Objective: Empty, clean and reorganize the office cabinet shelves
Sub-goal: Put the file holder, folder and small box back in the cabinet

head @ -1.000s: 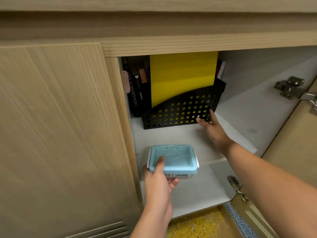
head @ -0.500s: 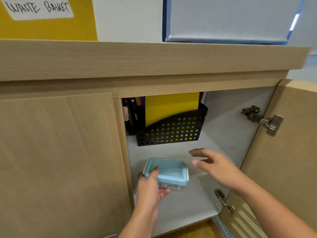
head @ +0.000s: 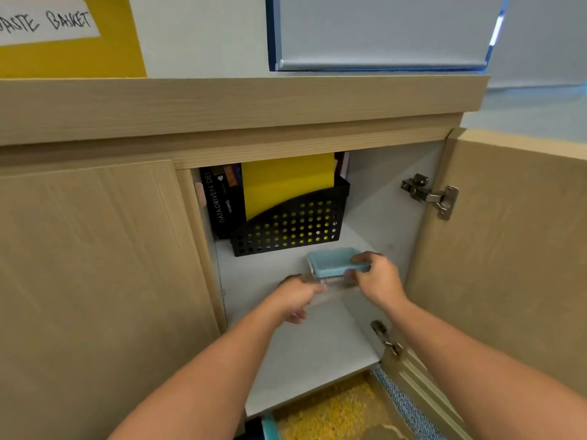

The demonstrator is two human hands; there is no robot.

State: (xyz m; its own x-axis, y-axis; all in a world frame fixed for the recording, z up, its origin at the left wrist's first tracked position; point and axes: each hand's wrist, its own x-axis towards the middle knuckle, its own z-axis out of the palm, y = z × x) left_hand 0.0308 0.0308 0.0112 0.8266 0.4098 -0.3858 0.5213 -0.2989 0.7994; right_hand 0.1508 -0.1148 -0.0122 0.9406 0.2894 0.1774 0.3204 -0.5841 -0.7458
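A small clear container with a light-blue lid (head: 333,262) is low over the white cabinet shelf (head: 301,350), in front of a black perforated file holder (head: 286,230). My right hand (head: 379,281) grips the container's right end. My left hand (head: 297,296), blurred by motion, holds its lower left corner. The file holder carries a yellow folder (head: 286,182). Dark books (head: 219,204) stand upright to its left, against the cabinet's inner wall.
The right cabinet door (head: 508,249) stands open with a metal hinge (head: 432,196); the left door (head: 95,281) is closed. A yellow box labelled "waste basket" (head: 63,52) sits on the countertop. Yellow material (head: 333,411) shows below the shelf edge.
My right hand left the file holder and took hold of the container's right end. The container moved right and deeper into the shelf. My head pulled back and up.
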